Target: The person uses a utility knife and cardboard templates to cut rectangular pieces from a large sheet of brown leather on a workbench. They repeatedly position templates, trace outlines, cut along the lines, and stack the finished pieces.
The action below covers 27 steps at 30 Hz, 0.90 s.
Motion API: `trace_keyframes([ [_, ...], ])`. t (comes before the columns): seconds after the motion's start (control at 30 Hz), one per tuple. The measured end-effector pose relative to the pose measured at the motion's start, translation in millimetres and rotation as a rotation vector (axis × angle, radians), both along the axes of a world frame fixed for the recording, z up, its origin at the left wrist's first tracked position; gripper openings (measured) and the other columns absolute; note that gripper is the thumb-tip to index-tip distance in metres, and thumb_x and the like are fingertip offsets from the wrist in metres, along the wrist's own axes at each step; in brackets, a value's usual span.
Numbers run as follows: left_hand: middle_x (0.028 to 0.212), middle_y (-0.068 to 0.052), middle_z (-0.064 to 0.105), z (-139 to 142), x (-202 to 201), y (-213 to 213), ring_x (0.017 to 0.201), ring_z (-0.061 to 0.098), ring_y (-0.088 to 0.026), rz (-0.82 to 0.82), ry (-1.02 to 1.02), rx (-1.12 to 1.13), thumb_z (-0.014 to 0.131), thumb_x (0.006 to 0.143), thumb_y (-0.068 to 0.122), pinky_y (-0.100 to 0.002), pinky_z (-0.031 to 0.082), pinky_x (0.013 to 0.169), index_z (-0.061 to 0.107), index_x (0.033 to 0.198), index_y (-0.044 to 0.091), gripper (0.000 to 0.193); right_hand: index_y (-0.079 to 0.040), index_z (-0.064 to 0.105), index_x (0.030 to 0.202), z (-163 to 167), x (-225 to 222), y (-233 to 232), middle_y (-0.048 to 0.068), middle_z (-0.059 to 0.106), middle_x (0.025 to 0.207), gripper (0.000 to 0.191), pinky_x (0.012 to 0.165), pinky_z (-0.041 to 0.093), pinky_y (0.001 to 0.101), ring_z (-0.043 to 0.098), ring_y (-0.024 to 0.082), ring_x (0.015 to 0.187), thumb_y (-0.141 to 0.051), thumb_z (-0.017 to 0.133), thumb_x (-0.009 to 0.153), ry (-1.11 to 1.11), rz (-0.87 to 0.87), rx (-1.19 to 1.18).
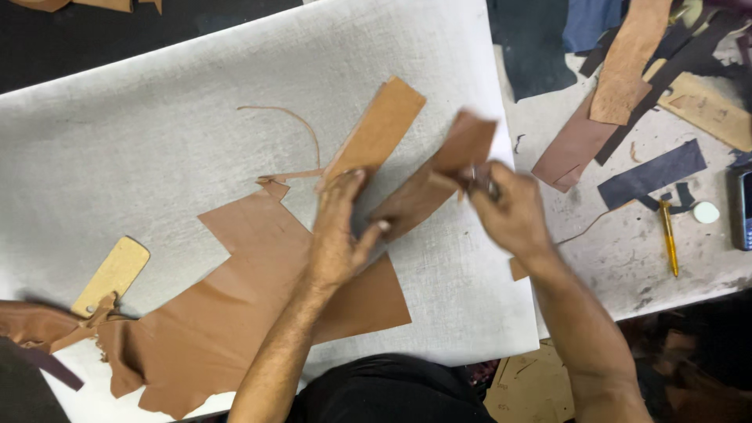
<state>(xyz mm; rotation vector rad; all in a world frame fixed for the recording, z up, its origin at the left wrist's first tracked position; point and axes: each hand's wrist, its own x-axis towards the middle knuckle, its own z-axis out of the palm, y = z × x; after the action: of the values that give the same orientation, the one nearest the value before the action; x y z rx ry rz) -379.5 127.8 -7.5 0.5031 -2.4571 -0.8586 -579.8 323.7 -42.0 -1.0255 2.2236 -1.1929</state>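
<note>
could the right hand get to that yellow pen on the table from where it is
Probably yes. The right hand is busy gripping a small tool at the brown leather strip, but the yellow pen lies in the open on that side, with only flat scraps nearby and nothing over it.

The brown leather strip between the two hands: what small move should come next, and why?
Probably lay the brown strip flat on the white cutting board. The left hand presses one end, while the right hand lifts the other, along with a small metal tool.
</note>
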Motion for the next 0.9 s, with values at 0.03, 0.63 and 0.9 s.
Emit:
trace_keyframes([
  [0.03, 0.125, -0.028, 0.063, 1, 0, 4, 0.115, 0.061, -0.044, -0.074, 0.042, -0.150, 0.080, 0.070, 0.026, -0.048, 0.052, 0.092, 0.056, 0.126, -0.009, 0.071, -0.001, 0.068, 0.099, 6, 19, 10, 0.001, 0.064, 0.066, 0.017, 0.037, 0.034, 0.0235, 0.047, 0.005, 0.045, 0.005, 0.058, 0.086, -0.234, 0.045, -0.012],
  [0.63, 0.071, -0.011, 0.068, -28, -7, 33, 0.056, 0.067, -0.025, 0.119, -0.310, 0.306, 0.075, 0.088, 0.016, -0.039, 0.052, 0.052, 0.064, 0.082, 0.004, 0.017, -0.005, 0.071, 0.122, -14, -1, 116, 0.016, 0.072, 0.111, 0.034, 0.082, 0.055, 0.0483, 0.069, 0.036, 0.094, -0.016, 0.078, 0.091, 0.539, -0.529, 0.692],
  [0.9, 0.104, -0.008, 0.068, -12, -18, 69, 0.093, 0.066, -0.015, -0.152, 0.030, 0.854, 0.076, 0.092, 0.013, -0.030, 0.058, 0.084, 0.061, 0.122, 0.006, 0.035, 0.003, 0.062, 0.118, 33, 60, 35, 0.019, 0.067, 0.119, 0.047, 0.098, 0.052, 0.0486, 0.065, 0.032, 0.114, -0.019, 0.080, 0.081, 0.415, 0.085, -0.209],
])
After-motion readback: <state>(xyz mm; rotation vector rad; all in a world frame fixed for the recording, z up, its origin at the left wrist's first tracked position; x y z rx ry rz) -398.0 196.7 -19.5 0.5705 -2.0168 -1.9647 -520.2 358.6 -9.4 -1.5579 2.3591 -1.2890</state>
